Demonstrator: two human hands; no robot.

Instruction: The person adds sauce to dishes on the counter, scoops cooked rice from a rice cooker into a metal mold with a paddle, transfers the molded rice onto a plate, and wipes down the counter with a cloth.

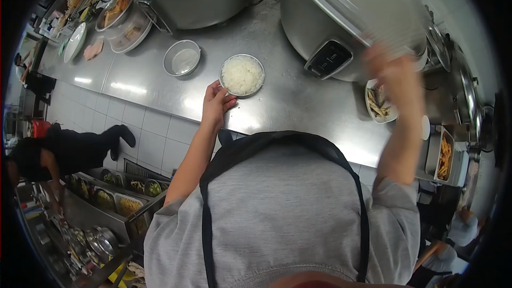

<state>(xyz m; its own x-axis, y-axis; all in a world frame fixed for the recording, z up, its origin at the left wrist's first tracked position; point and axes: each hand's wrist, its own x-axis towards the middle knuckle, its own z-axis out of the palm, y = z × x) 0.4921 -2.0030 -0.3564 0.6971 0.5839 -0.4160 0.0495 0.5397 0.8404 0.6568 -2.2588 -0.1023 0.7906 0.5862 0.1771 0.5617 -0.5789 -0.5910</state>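
My left hand (215, 104) grips the near left side of a small metal bowl (248, 94), its fingers curled against the rim. White rice (242, 74) is heaped in that bowl, which is on or just above the steel counter. My right hand (389, 64) is raised at the front edge of the large rice cooker (301, 34) on the right. Motion smears its fingers, so whatever they hold cannot be made out. The cooker's top is blurred too. Left of the rice stands a second metal bowl (182, 58) with a little whitish content.
Another big cooker (200, 8) stands at the back left, near stacked bowls of food (125, 29) and a white plate (75, 42). A dish of small fish-like pieces (380, 108) sits below my right forearm. A co-worker in black (69, 152) bends over food pans at left.
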